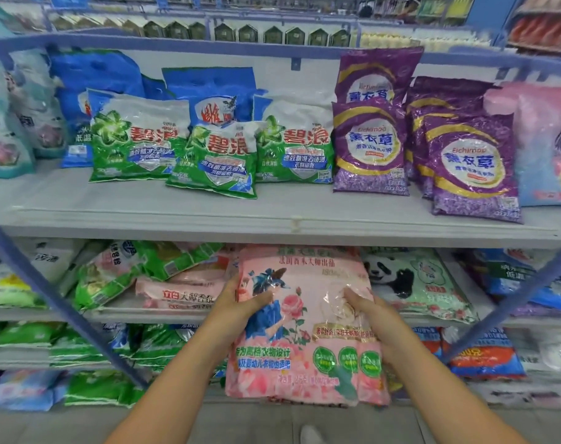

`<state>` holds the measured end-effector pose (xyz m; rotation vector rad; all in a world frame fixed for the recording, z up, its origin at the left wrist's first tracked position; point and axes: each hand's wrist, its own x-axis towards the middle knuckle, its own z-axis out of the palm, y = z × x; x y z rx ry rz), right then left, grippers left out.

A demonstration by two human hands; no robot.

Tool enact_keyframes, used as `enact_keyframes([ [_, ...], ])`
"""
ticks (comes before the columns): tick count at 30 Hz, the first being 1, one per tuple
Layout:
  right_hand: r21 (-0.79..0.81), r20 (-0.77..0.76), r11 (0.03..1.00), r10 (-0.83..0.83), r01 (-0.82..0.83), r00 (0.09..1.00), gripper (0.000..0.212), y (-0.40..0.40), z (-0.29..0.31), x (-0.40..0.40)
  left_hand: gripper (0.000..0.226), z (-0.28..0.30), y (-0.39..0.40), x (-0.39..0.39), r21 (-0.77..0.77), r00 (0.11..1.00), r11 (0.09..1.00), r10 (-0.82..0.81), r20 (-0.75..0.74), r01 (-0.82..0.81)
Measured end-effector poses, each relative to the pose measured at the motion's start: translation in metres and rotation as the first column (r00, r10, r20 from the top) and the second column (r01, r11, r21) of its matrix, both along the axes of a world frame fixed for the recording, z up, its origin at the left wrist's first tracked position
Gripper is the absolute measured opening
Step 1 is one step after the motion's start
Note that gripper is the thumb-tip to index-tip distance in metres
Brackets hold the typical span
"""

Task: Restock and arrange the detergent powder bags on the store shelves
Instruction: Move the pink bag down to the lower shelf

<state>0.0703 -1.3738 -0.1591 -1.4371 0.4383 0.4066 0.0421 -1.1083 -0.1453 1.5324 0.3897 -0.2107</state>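
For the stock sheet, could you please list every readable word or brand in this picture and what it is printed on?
"碧浪": green bags, top shelf.
"Eichimoo" and "薰衣草": purple bags.
"雕": blue bag behind the green ones.
"立白 大师香氛": flat pink bag, lower shelf.
"法国香水大师出品": pink bag held by left hand and right hand.
Weights, barcodes and small print: unreadable.
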Motion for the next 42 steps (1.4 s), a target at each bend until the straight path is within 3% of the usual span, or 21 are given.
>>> enact_keyframes([
  [3,0.006,0.035,1.000,0.008,-0.008,0.999,0.076,0.002,0.002,0.035,0.103,-0.003,-0.001,0.032,0.101,0.999,0.994,0.028,0.019,-0.030],
  [7,0.044,0.063,0.999,0.005,-0.008,0.998,0.024,0.008,-0.005,0.081,0.082,-0.014,-0.007,0.070,0.180,0.995,0.979,0.095,0.031,-0.099],
  [9,-0.016,0.073,1.000,0.016,-0.014,0.997,0.015,0.013,-0.009,0.103,0.071,-0.020,-0.007,0.088,0.243,0.992,0.962,0.120,0.028,-0.123],
  [11,-0.142,0.062,0.988,0.061,-0.052,0.996,0.010,0.014,-0.015,0.123,0.076,-0.022,-0.004,0.101,0.317,0.994,0.942,0.114,0.000,-0.108],
  [15,-0.398,0.051,0.894,0.247,-0.207,0.968,0.018,0.010,-0.009,0.140,0.088,-0.034,0.001,0.118,0.391,0.992,0.915,0.069,0.102,-0.104],
  [17,-0.400,0.101,0.886,0.297,-0.234,0.950,0.016,0.017,-0.007,0.142,0.085,-0.032,-0.003,0.116,0.414,0.992,0.905,0.061,0.106,-0.100],
  [20,-0.441,0.042,0.827,0.406,-0.348,0.913,0.048,0.017,-0.014,0.114,0.073,-0.023,-0.016,0.092,0.483,0.996,0.875,0.054,-0.066,-0.015],
  [22,-0.431,-0.009,0.839,0.364,-0.332,0.931,0.047,0.010,-0.023,0.098,0.093,-0.029,-0.018,0.082,0.477,0.995,0.878,0.021,-0.102,0.030],
  [25,-0.417,0.038,0.863,0.328,-0.283,0.944,0.034,0.005,-0.032,0.090,0.111,-0.036,-0.017,0.075,0.468,1.000,0.884,0.014,0.004,-0.015],
  [26,-0.421,0.069,0.868,0.318,-0.261,0.946,0.041,0.008,-0.030,0.090,0.114,-0.038,-0.016,0.076,0.471,1.000,0.882,0.025,0.017,-0.030],
  [29,-0.428,0.180,0.879,0.312,-0.211,0.933,0.056,0.015,-0.033,0.096,0.104,-0.033,-0.016,0.080,0.478,0.998,0.877,0.034,0.045,-0.052],
  [33,-0.343,0.185,0.924,0.245,-0.171,0.952,0.036,0.018,-0.028,0.111,0.084,-0.025,-0.014,0.097,0.498,0.998,0.864,0.056,0.042,-0.069],
  [35,-0.439,0.190,0.874,0.315,-0.207,0.930,0.031,0.017,-0.027,0.119,0.075,-0.028,-0.016,0.102,0.533,0.998,0.843,0.056,0.034,-0.065],
  [38,-0.464,0.056,0.842,0.338,-0.275,0.939,0.043,0.018,-0.033,0.119,0.083,-0.028,-0.021,0.100,0.551,0.999,0.835,0.022,-0.040,0.003],
  [42,-0.541,0.030,0.814,0.271,-0.213,0.962,0.054,0.018,-0.038,0.110,0.093,-0.027,-0.015,0.097,0.599,0.992,0.793,-0.045,-0.118,0.107],
])
